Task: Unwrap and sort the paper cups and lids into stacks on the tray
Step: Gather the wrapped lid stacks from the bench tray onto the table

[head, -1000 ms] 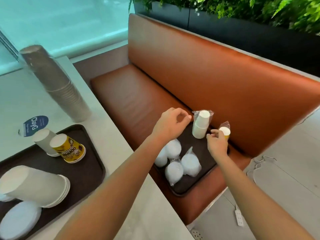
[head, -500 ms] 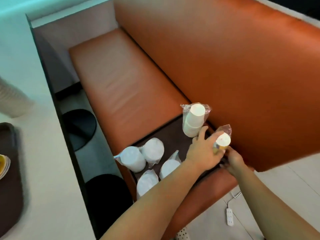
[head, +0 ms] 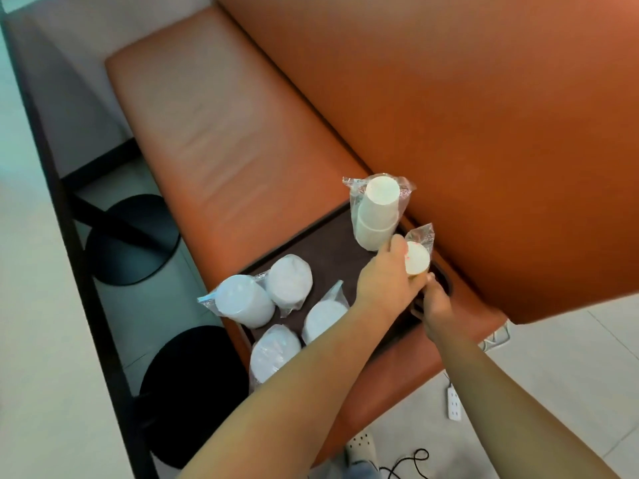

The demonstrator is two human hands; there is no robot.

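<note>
Clear plastic film wraps every bundle on the dark tray (head: 332, 233), which sits on the orange bench seat (head: 214, 108) with its far right corner against the backrest. At that corner stands a small wrapped cup (head: 417, 257), base up, the loose end of its bag sticking out above it. The left hand (head: 387, 288) reaches over the tray and curls round this cup from the left, thumb up near the top rim, fingers wrapped about the side. The right hand (head: 437, 307) comes in lower and from the near side; its fingertips meet the cup's lower part, but the left hand hides most of it, so I cannot tell whether it pinches the film or only steadies the base. Two hands on one small bundle suggest the person means to lift it out and peel the bag, one hand holding while the other pulls.

Just to the left, touching or nearly touching the left hand, a taller wrapped stack of white cups (head: 377, 216) stands upside down, probably set on its wide mouth so that it stays upright. On the near left part of the tray lie four wrapped bundles of white lids (head: 242, 302), resting loosely beside one another, all of them unopened. So the sorting of this tray is hardly begun.
</note>
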